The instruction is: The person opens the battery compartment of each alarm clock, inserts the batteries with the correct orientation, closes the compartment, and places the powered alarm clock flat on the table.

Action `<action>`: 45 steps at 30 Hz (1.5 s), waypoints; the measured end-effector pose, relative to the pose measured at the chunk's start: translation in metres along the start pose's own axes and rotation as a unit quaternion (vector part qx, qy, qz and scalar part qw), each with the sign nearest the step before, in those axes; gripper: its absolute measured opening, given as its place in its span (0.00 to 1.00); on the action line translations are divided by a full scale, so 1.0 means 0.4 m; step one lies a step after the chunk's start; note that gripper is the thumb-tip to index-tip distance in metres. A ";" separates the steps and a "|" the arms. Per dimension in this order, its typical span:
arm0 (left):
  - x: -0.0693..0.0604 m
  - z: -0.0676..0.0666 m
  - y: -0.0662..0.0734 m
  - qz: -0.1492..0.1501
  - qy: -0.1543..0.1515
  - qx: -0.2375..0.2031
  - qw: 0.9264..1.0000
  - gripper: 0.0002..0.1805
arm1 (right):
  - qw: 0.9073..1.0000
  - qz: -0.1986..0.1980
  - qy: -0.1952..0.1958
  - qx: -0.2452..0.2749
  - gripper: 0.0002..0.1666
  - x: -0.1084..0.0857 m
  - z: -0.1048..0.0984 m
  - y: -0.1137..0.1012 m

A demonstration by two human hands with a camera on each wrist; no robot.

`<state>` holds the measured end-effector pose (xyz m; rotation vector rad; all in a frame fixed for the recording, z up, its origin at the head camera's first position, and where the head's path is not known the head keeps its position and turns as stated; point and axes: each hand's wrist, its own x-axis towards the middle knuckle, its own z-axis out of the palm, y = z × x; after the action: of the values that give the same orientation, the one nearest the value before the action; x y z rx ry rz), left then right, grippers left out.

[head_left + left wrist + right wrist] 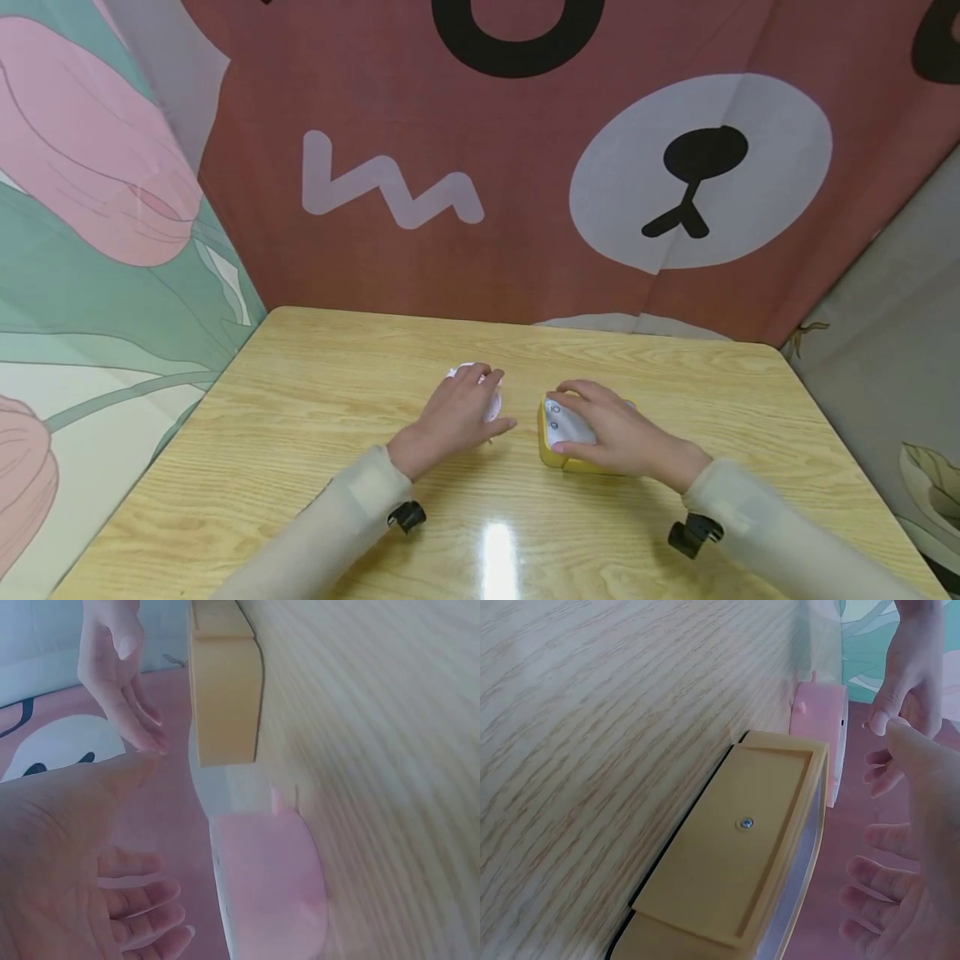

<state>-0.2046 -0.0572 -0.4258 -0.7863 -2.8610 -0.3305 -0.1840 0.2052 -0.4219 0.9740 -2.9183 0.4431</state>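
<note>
My left hand (461,412) hovers over a pink, rounded thing with a white face (493,407), which it mostly covers in the head view. In the left wrist view that pink thing (270,885) stands apart from the loosely bent fingers. To the right, my right hand (611,429) is over a yellow boxy thing (551,446) with a pale face bearing printed numbers, perhaps a clock. A gap shows between the right fingers (881,904) and the yellow casing (727,832), which has a screw in one side. Neither hand grips anything.
Both things lie on a wood-grain table (300,375), a short gap between them. Behind the table hangs a reddish-brown cloth (525,250) with a bear print. A floral cloth (112,317) hangs at the left. Each wrist wears a small black camera (407,517).
</note>
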 end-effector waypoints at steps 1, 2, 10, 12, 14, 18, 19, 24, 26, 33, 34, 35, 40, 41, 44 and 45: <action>-0.001 -0.001 -0.003 -0.003 0.000 -0.001 1.000 0.40 | 1.000 -0.002 -0.001 0.001 0.44 0.002 0.002 -0.002; -0.003 -0.001 -0.006 -0.004 -0.001 -0.002 1.000 0.40 | 1.000 -0.004 -0.002 0.003 0.43 0.004 0.004 -0.003; -0.009 -0.001 -0.027 0.004 -0.002 -0.002 1.000 0.43 | 1.000 -0.014 -0.006 0.018 0.43 0.014 0.009 -0.012; -0.008 0.000 -0.033 0.006 -0.002 0.002 1.000 0.43 | 1.000 -0.021 -0.004 0.020 0.44 0.017 0.011 -0.013; -0.008 0.003 -0.039 0.009 -0.001 0.009 1.000 0.43 | 0.999 -0.028 -0.005 0.016 0.44 0.021 0.014 -0.015; -0.006 0.009 -0.051 0.017 -0.007 0.009 1.000 0.43 | 0.999 -0.033 -0.003 0.009 0.44 0.027 0.020 -0.019; -0.006 0.009 -0.053 0.019 -0.011 0.006 1.000 0.43 | 0.999 -0.032 -0.004 0.007 0.44 0.029 0.020 -0.020; -0.002 0.005 -0.058 0.022 -0.039 -0.004 0.999 0.45 | 1.000 -0.025 -0.016 0.006 0.44 0.036 0.021 -0.025; -0.001 0.003 -0.058 0.025 -0.047 -0.004 0.999 0.44 | 0.999 -0.023 -0.020 0.008 0.44 0.038 0.021 -0.025; 0.008 -0.012 -0.051 0.039 -0.078 0.011 0.996 0.41 | 0.999 -0.017 -0.031 0.002 0.44 0.042 0.022 -0.025; 0.010 -0.015 -0.050 0.039 -0.084 0.014 0.996 0.41 | 0.999 -0.017 -0.032 0.002 0.43 0.043 0.023 -0.025; 0.011 -0.017 -0.049 0.038 -0.092 0.018 0.995 0.40 | 0.999 -0.017 -0.032 0.001 0.43 0.043 0.023 -0.026; 0.018 -0.025 -0.045 0.042 -0.108 0.025 0.993 0.38 | 0.999 -0.016 -0.033 0.000 0.43 0.045 0.024 -0.027; 0.020 -0.025 -0.045 0.045 -0.105 0.025 0.993 0.38 | 0.999 -0.016 -0.033 0.000 0.43 0.045 0.024 -0.027; 0.023 -0.023 -0.045 0.049 -0.096 0.023 0.994 0.40 | 0.999 -0.014 -0.035 0.001 0.43 0.047 0.024 -0.028; 0.024 -0.021 -0.046 0.049 -0.092 0.021 0.994 0.40 | 0.999 -0.013 -0.035 0.001 0.43 0.047 0.023 -0.028</action>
<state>-0.2215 -0.0700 -0.4187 -0.9944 -2.9730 -0.1921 -0.1919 0.1830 -0.4256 1.0480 -2.9640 0.4184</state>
